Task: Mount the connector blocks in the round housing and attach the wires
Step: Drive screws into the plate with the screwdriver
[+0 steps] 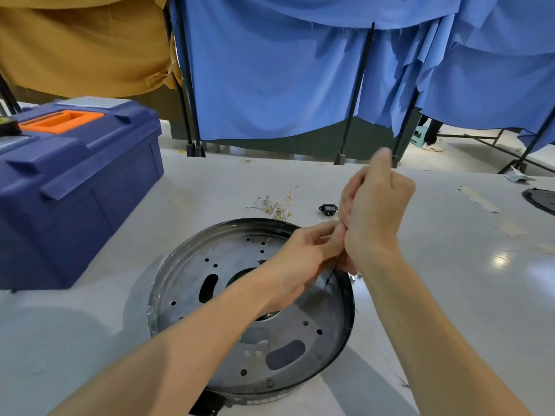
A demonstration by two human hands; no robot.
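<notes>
A blue toolbox [75, 175] is seen at the left of the frame on the table [450, 265], and the round housing [192, 265] is laid flat at the lower centre, perforated plate up. Just beyond its far rim, a bundle of wires [277, 205] and a black connector block [328, 209] are left on the table. Right of centre, the thin shaft of a screwdriver [334, 270] is pinched by the curled left hand [303, 256], its tip set on the plate near the rim, and its handle is gripped in the closed right hand [375, 211].
</notes>
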